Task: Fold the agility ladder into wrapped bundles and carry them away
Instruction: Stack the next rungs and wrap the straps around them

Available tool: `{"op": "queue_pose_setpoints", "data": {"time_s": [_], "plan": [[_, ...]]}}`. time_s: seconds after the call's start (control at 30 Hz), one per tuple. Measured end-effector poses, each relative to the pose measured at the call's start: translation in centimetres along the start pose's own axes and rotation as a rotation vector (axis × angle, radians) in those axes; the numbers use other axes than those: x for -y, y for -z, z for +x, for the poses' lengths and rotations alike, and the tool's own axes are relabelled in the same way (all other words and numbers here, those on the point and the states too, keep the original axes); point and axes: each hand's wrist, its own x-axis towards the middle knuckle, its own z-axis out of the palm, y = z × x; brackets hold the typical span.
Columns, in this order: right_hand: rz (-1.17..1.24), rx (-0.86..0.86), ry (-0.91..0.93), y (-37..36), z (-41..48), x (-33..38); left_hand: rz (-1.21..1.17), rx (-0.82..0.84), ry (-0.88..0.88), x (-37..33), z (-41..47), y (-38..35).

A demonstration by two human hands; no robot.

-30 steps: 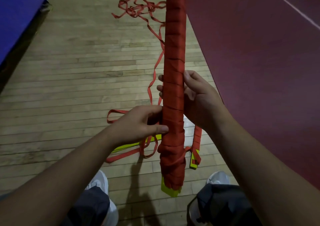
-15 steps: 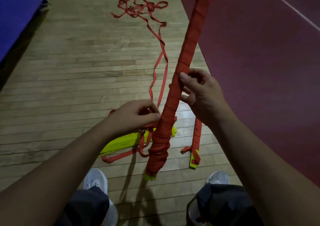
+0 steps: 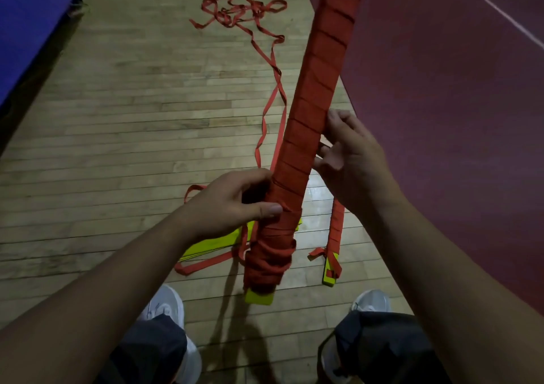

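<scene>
Head view: my left hand (image 3: 235, 204) is clamped round the low part of the wrapped bundle (image 3: 312, 95), fingers curled behind it and the thumb laid across the red turns. My right hand (image 3: 350, 160) sits higher on the bundle's right side, thumb on the front edge and fingers reaching behind. I read that as a pinch, though the fingertips are hidden. The two hands are apart, one above the other along the bundle.

The bundle is held in front of me over the wooden floor (image 3: 117, 118). Its long axis runs from a yellow end low between my shoes (image 3: 164, 304) up and away, leaning right, and leaves the frame at the top. I cannot tell whether the low end touches the floor.

Behind it a loose strap (image 3: 273, 60) trails off to a tangle farther out. Yellow rungs (image 3: 217, 242) lie flat by my left hand, and a smaller bundle (image 3: 334, 254) rests near the edge of the maroon court surface (image 3: 441, 118).

I judge this to be the wrapping step, with the turns near the low end looser than those above. The next move calls for a firm left grip while the right draws strap snugly round, keeping the axis steady so the turns do not slide.
</scene>
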Motion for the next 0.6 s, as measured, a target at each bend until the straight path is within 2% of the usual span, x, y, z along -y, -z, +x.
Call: {"op": "queue_pose_setpoints", "data": {"time_s": [0.1,0.23,0.37,0.43,0.6], "plan": [[0.075,0.159,-0.135,-0.5,-0.6,0.0,-0.076,0.066,-0.032,-0.1,0.1,-0.3],[0.029,0.163,-0.163,-0.5,-0.9,0.3,-0.023,0.074,-0.019,-1.0,0.1,-0.5],[-0.017,0.092,-0.127,-0.3,-0.6,0.5,0.339,0.139,0.137,-1.5,-0.1,0.7],[-0.049,0.037,-0.102,-0.3,-0.6,0.7,0.447,0.191,0.219,-1.2,-0.2,1.7],[-0.13,-0.006,-0.023,0.0,-0.7,0.6,0.3,0.007,0.16,-1.5,0.0,1.7]]}}
